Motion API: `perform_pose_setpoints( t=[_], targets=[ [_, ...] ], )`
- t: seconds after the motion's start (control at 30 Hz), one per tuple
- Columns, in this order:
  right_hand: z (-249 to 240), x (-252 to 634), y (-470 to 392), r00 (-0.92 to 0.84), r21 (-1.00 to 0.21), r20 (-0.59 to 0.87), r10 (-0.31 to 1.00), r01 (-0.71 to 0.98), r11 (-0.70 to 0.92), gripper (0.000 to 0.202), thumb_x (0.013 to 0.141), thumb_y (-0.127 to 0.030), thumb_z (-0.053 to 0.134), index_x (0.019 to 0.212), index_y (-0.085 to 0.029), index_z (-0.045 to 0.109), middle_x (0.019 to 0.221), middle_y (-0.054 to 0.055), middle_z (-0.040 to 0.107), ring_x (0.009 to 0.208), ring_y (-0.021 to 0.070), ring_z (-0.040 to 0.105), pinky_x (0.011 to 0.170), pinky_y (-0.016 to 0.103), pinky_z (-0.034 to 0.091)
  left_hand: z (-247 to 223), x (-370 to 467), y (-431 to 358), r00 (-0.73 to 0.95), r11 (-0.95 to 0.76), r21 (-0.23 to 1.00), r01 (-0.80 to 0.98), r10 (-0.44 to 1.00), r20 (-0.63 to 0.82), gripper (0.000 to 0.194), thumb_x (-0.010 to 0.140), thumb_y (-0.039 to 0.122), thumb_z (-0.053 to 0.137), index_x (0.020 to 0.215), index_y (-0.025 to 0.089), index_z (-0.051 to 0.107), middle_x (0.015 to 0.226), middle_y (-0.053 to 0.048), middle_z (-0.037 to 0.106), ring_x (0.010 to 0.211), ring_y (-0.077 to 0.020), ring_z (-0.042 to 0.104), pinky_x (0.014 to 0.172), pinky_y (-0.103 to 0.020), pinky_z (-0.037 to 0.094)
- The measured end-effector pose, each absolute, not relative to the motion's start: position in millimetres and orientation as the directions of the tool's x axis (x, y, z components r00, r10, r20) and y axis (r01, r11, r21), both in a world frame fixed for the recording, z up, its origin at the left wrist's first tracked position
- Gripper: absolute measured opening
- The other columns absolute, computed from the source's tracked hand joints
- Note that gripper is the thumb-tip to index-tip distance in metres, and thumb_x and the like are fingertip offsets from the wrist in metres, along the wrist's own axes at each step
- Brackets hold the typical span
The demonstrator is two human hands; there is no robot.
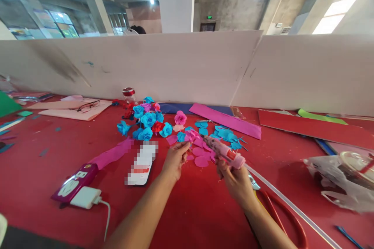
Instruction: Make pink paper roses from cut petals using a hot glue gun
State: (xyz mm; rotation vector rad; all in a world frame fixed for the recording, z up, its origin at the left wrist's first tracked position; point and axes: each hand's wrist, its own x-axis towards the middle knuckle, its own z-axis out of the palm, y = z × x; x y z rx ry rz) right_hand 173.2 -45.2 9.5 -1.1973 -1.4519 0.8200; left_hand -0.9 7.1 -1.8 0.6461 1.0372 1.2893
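Observation:
My left hand (176, 160) pinches a small pink paper flower (193, 136) near the middle of the table. A glue gun (222, 151) wrapped in pink material is gripped in my right hand (233, 177), its dark nozzle at the flower's right side; a long clear glue stick (288, 201) trails from its rear. Loose pink petals (201, 161) lie just beneath and between the hands. Blue petals (226, 134) are scattered behind the gun. To the left stands a bunch of blue, red and pink paper flowers (148, 119), with a single pink flower (180, 118) beside it.
Left of my arm lie a phone (143, 163) and a purple power strip (82, 179) with a white charger (87, 197). Red-handled scissors (273, 210) rest under my right forearm. A plastic bag with a cup (344, 179) sits at right. A white partition (175, 66) borders the red table.

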Motion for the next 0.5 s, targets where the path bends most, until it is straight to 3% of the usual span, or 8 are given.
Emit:
perform_pose_setpoints(
  t=[0.17,0.5],
  targets=[
    [7.1,171.2,-46.4,-0.059,-0.917,0.313,0.948,0.241,0.318,0.036,0.086,-0.052,0.048,0.075,-0.018,0.052,0.054,-0.004,0.042,0.045,0.0089,0.036,0.042,0.022,0.031,-0.3,-1.4,7.0,-0.048,0.234,0.865,-0.443,0.958,-0.284,0.029,0.054,0.032,0.082,0.075,0.015,0.07,0.061,0.003,0.058,0.041,0.0002,0.037,0.04,-0.015,0.023],
    [10.5,171.8,-44.3,-0.041,-0.886,0.327,0.944,0.334,0.321,0.035,0.087,-0.048,0.049,0.067,-0.02,0.053,0.048,-0.003,0.042,0.046,0.0106,0.037,0.042,0.023,0.031,0.9,-0.7,4.7,-0.028,0.25,0.862,-0.44,0.956,-0.292,0.031,0.055,0.032,0.082,0.079,0.016,0.071,0.061,0.003,0.058,0.043,0.0002,0.037,0.042,-0.014,0.026]
  ],
)
